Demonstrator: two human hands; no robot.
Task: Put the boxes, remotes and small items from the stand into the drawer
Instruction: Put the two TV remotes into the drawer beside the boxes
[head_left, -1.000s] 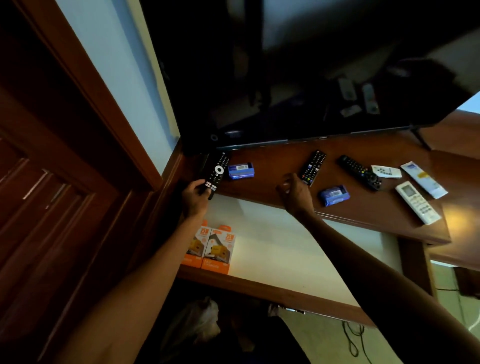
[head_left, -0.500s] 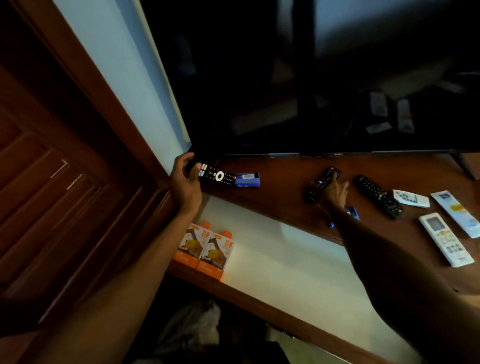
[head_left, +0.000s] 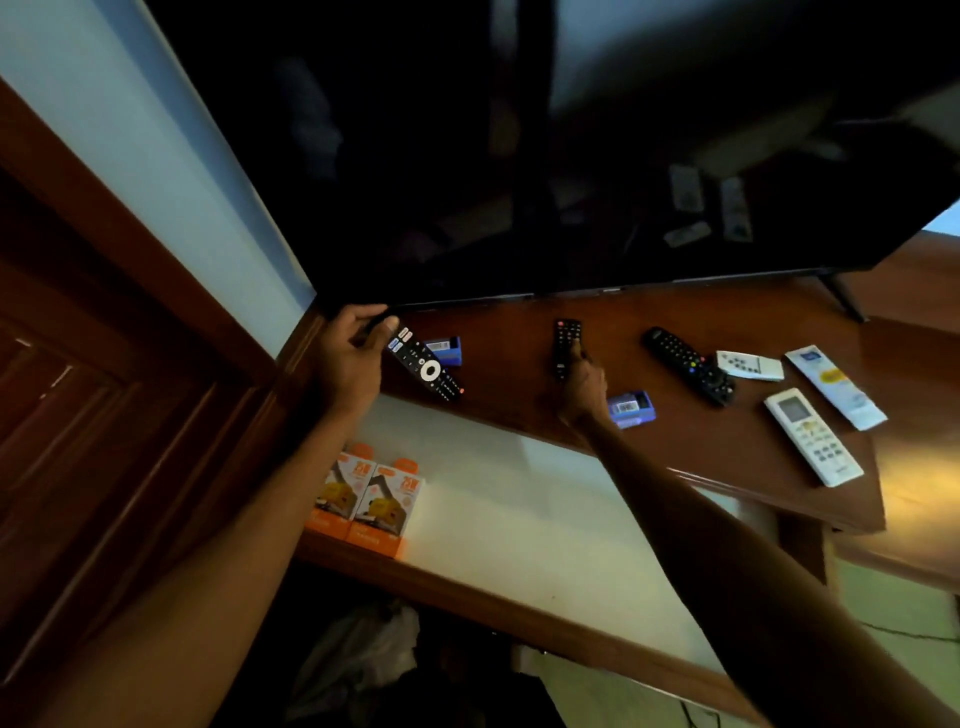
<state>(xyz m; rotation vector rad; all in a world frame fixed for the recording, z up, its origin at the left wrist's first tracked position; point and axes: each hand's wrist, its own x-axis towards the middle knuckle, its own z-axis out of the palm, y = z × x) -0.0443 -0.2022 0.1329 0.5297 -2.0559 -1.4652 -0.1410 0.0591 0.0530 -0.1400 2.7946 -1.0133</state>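
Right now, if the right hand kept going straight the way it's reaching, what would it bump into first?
Probably the bottom edge of the TV. The right hand already grips a black remote pointing that way; depth is hard to judge.

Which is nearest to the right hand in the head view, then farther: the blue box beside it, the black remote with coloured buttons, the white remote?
Measured from the right hand:
1. Blue box, right beside the wrist, near the stand's front edge.
2. Black remote with coloured buttons, farther right, mid-stand.
3. White remote, farthest right, by the front edge.
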